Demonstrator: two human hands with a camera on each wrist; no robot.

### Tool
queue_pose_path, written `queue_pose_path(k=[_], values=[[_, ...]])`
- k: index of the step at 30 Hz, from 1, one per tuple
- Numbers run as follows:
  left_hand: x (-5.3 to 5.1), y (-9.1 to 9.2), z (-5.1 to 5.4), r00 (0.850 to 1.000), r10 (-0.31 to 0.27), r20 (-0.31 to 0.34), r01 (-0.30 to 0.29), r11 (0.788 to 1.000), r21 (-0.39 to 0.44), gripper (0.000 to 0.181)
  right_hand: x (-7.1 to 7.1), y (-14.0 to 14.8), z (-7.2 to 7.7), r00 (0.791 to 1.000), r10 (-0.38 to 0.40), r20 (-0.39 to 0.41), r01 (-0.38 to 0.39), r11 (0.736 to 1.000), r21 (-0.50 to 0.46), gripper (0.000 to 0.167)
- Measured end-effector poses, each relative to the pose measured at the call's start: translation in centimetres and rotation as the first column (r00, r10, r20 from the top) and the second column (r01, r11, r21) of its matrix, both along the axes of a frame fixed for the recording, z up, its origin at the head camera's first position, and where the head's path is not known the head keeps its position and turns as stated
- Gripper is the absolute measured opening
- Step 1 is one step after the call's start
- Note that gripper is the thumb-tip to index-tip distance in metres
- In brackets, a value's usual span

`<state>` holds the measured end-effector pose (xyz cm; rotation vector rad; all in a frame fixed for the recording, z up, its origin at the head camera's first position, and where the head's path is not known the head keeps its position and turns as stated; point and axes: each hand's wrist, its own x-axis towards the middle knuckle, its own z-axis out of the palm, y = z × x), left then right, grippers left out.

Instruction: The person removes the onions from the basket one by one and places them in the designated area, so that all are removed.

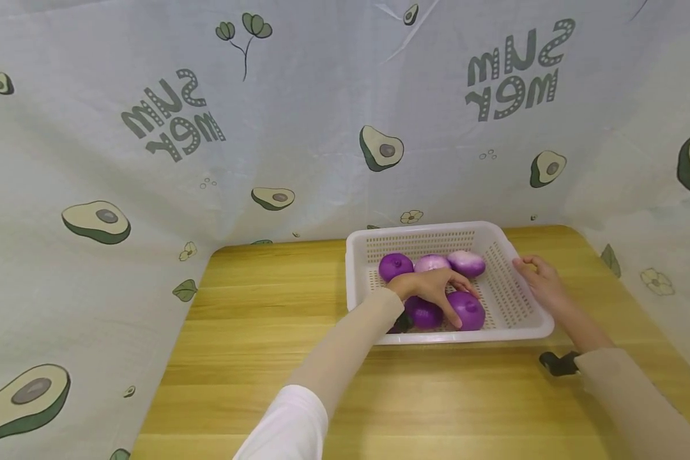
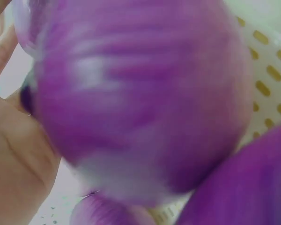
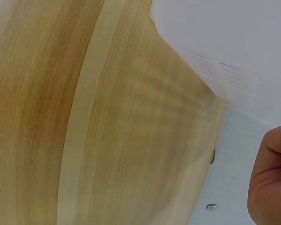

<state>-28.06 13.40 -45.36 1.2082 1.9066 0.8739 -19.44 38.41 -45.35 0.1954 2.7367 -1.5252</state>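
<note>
Several red onions lie in a white plastic basket (image 1: 506, 333) with slotted walls. My left hand (image 1: 431, 285) reaches into it from the front left, thumb and fingers curled round the front right onion (image 1: 473, 311). Another onion (image 1: 423, 314) sits under that hand and fills most of the left wrist view, close to the palm (image 2: 18, 154). Behind the hand are a deep purple onion (image 1: 395, 266) and two paler ones, the rightmost being a whitish-purple onion (image 1: 467, 262). With fingers curled at the rim, my right hand (image 1: 543, 284) grips the basket's right side.
The basket stands on a wood-grain table (image 1: 253, 332), toward its back right. A light curtain (image 1: 316, 115) printed with avocados hangs behind and at both sides. Below the right wrist there is a black strap-like piece (image 1: 559, 364).
</note>
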Motion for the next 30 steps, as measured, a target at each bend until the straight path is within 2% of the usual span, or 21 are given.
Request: queue_pose_path(k=[4, 8, 12, 15, 18, 25, 30], values=[[-0.1, -0.3, 0.6, 1.0, 0.014, -0.005, -0.014, 0.999, 0.032, 0.065, -0.1, 0.1, -0.2, 1.0, 0.004, -0.002, -0.004, 1.0, 0.003, 0.058], [-0.2, -1.1, 1.7, 0.998, 0.066, -0.005, -0.066, 0.997, 0.048, 0.064, -0.1, 0.1, -0.3, 1.0, 0.002, -0.002, -0.002, 1.0, 0.01, 0.057], [-0.3, -2.1, 2.7, 0.99, 0.131, 0.048, -0.135, 0.986, 0.101, 0.064, -0.1, 0.1, -0.2, 1.0, 0.006, -0.004, -0.006, 1.0, 0.005, 0.056], [-0.6, -2.9, 3.3, 0.982, 0.176, 0.069, -0.184, 0.974, 0.135, 0.065, -0.2, 0.2, -0.3, 1.0, 0.007, -0.005, -0.007, 1.0, 0.008, 0.057], [-0.8, -3.8, 4.1, 0.973, 0.225, 0.053, -0.231, 0.962, 0.145, 0.067, -0.2, 0.2, -0.3, 1.0, 0.008, -0.011, -0.008, 1.0, 0.007, 0.057], [-1.2, -6.0, 5.7, 0.958, 0.28, 0.059, -0.285, 0.922, 0.26, 0.067, -0.2, 0.2, -0.3, 1.0, 0.014, -0.009, -0.014, 1.0, -0.008, 0.059], [-1.4, -7.7, 6.1, 0.932, 0.362, 0.027, -0.354, 0.889, 0.289, 0.066, -0.3, 0.3, -0.2, 1.0, 0.027, 0.004, -0.027, 0.999, -0.027, 0.059]])
